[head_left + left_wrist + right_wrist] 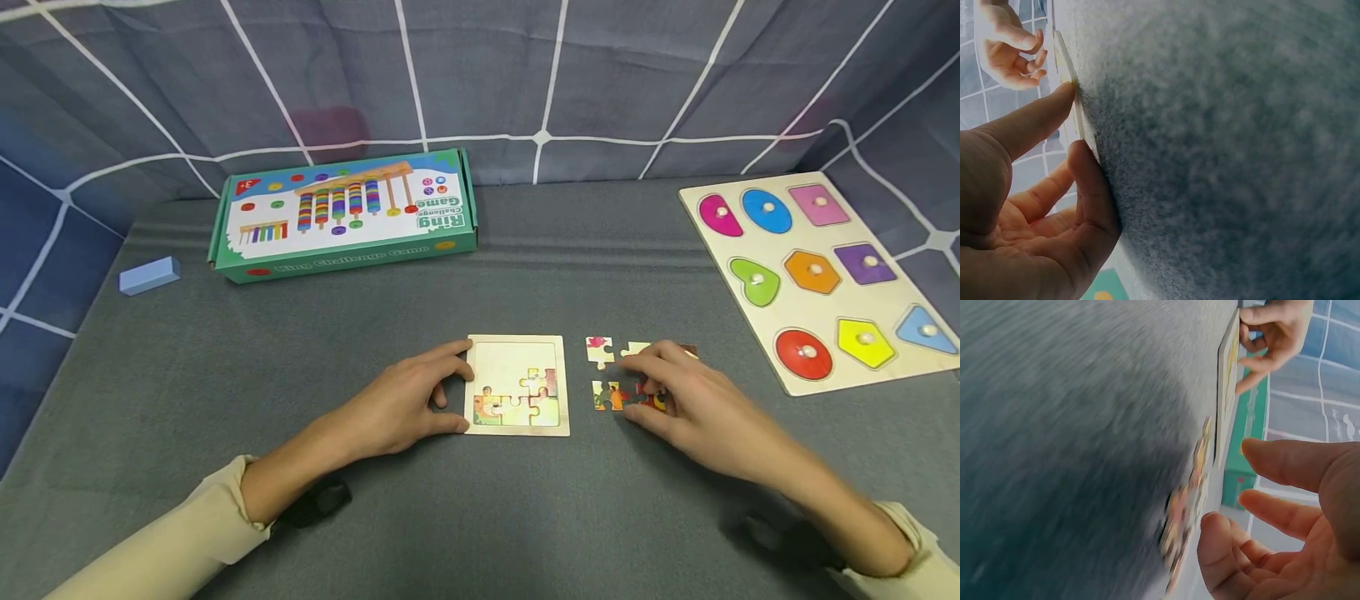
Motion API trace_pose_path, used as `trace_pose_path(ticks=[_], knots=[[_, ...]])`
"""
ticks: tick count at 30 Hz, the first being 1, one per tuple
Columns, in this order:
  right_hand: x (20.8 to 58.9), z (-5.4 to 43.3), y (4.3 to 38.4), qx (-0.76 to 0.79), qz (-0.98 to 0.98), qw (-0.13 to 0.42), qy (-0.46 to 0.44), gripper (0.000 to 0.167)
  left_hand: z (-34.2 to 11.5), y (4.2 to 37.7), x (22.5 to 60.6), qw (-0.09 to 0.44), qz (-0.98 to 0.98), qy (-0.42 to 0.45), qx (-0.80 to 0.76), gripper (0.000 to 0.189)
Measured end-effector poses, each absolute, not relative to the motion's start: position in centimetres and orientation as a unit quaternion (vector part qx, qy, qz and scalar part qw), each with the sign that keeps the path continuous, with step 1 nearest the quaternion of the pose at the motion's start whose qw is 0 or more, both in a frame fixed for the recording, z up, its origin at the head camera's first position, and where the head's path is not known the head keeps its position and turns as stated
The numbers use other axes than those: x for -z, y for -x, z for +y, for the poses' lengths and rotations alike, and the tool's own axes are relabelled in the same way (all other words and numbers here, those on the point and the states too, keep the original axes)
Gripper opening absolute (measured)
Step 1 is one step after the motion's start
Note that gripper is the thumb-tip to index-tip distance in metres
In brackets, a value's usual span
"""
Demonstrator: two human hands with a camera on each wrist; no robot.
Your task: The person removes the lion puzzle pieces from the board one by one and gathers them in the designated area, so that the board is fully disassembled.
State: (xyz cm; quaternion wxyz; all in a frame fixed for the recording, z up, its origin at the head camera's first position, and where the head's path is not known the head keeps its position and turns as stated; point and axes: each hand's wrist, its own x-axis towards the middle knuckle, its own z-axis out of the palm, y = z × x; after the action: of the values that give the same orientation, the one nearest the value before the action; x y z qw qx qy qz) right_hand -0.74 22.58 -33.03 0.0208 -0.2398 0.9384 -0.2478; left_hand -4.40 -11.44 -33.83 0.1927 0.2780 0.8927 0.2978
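Observation:
A square wooden puzzle tray (pixel 506 362) lies on the grey cloth, with several joined jigsaw pieces (pixel 516 408) along its bottom and right side. My left hand (pixel 408 402) holds the tray's left edge, thumb at the near corner and forefinger at the far one. To the right of the tray, loose jigsaw pieces (pixel 598 350) lie in two rows. Over these hovers my right hand (pixel 693 408), partly hiding them. In the right wrist view, its thumb and fingers (pixel 1291 462) are spread apart with nothing between them, beside the pieces (pixel 1179 515).
A green ring game box (pixel 345 217) lies at the back left, with a small blue block (pixel 149 276) beside it. On the right is a wooden shape board (pixel 772 329) with coloured knobbed shapes. A grey checked cloth (pixel 480 83) rises behind the table.

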Motion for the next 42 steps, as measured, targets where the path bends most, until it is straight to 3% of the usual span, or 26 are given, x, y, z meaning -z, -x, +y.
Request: trace_pose_path(ticks=[6, 22, 42], knots=[[32.8, 20.5, 1.2, 0.266, 0.93, 0.056, 0.249, 0.042, -11.2, 4.5, 33.7, 0.199, 0.892, -0.275, -0.298, 0.046], [32.2, 14.8, 3.5, 0.238, 0.914, 0.085, 0.318, 0.039, -11.3, 4.7, 33.7, 0.202, 0.891, -0.281, -0.293, 0.046], [33.1, 13.7, 4.5, 0.213, 0.923, 0.119, 0.298, 0.032, -11.5, 4.6, 33.6, 0.205, 0.89, -0.282, -0.294, 0.046]])
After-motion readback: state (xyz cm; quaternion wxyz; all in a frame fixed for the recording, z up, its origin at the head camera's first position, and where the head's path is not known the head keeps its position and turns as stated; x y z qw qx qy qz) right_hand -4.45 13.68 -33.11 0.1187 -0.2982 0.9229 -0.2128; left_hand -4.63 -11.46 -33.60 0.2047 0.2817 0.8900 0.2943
